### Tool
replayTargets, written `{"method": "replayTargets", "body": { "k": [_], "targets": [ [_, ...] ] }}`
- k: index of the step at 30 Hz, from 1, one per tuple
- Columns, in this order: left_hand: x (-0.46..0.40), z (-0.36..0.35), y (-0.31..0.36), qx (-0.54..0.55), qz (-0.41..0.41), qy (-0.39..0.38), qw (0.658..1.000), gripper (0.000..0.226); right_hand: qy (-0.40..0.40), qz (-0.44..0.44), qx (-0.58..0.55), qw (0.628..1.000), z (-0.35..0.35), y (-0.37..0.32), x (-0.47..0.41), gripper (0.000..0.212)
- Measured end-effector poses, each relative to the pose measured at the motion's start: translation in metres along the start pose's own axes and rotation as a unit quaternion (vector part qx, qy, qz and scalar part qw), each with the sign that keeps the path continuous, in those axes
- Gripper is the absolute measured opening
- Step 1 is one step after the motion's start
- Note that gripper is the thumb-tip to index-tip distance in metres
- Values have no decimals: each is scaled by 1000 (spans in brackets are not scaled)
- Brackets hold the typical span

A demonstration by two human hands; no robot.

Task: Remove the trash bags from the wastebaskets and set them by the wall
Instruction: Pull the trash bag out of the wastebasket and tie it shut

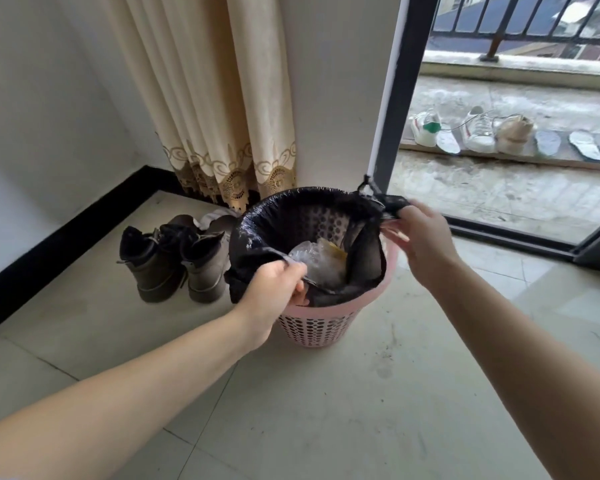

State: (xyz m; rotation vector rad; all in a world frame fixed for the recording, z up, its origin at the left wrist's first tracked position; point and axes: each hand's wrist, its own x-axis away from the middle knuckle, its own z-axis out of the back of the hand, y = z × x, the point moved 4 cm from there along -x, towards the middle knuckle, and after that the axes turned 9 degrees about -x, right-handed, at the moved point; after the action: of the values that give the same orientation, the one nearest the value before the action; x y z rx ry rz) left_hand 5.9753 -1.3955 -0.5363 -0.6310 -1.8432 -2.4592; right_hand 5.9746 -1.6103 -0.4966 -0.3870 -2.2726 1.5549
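Observation:
A pink perforated wastebasket (312,329) stands on the tiled floor in the middle of the head view. A black trash bag (257,223) lines it, its rim partly pulled off the basket's edge. Clear plastic wrap and a yellow scrap (317,259) lie inside the bag. My left hand (272,291) grips the bag's near-left rim, which is lifted inward. My right hand (420,237) pinches the bag's knotted corner at the basket's far-right side, drawn outward to the right.
A pair of dark ankle boots (174,261) stands just left of the basket, near a white wall with a black baseboard (59,244). A beige curtain (215,98) hangs behind. An open sliding door frame (392,109) to the right leads to a balcony with sneakers (475,129).

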Motion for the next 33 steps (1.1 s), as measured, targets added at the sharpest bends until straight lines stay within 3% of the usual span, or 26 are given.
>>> {"method": "replayTargets", "body": {
  "k": [2, 4, 5, 7, 9, 12, 14, 17, 20, 24, 27, 29, 31, 32, 33],
  "targets": [
    [1, -8, 1, -169, -48, -10, 984, 40, -84, 15, 127, 988, -23, 8, 10, 30],
    [-1, -9, 1, -219, -72, 5, 973, 41, -174, 26, 280, 944, -40, 24, 22, 17],
    [-4, -7, 1, -201, -72, 11, 977, 43, -220, 13, 335, 916, -48, 31, 30, 12],
    [-9, -4, 0, -121, -55, -14, 991, 43, -280, -16, 387, 878, -54, 40, 38, 41],
    [-8, -5, -2, -2, -26, -62, 998, 33, -302, -21, 434, 849, -56, 44, 38, 56],
    [-7, -3, -1, 159, 30, -86, 983, 32, -316, 49, 541, 778, -56, 56, 34, 43],
    [-11, 0, -4, 209, 81, -40, 974, 31, -292, 97, 545, 780, -52, 62, 30, 28],
    [-17, 8, -17, 234, 169, 45, 956, 28, -273, 105, 527, 798, -46, 57, 28, 29],
    [-25, 16, -17, 283, 151, 69, 945, 27, -323, 81, 543, 771, -42, 55, 29, 27],
    [-38, 33, -6, 389, 119, 129, 904, 11, -369, 24, 563, 739, -37, 55, 32, 19],
    [-37, 36, -1, 393, 111, 141, 902, 9, -313, -27, 558, 768, -23, 53, 22, 19],
    [-30, 27, 3, 315, 87, 115, 938, 18, -215, -65, 485, 845, -12, 50, 13, 25],
    [-22, 11, 6, 131, 25, 69, 989, 22, -131, -134, 315, 931, -9, 50, 10, 26],
    [-19, 3, 9, -16, -30, 53, 998, 20, -118, -166, 223, 953, -14, 51, 11, 26],
    [-13, -7, 12, -172, -92, 31, 980, 17, -122, -197, 140, 963, -21, 51, 15, 24]
  ]
}}
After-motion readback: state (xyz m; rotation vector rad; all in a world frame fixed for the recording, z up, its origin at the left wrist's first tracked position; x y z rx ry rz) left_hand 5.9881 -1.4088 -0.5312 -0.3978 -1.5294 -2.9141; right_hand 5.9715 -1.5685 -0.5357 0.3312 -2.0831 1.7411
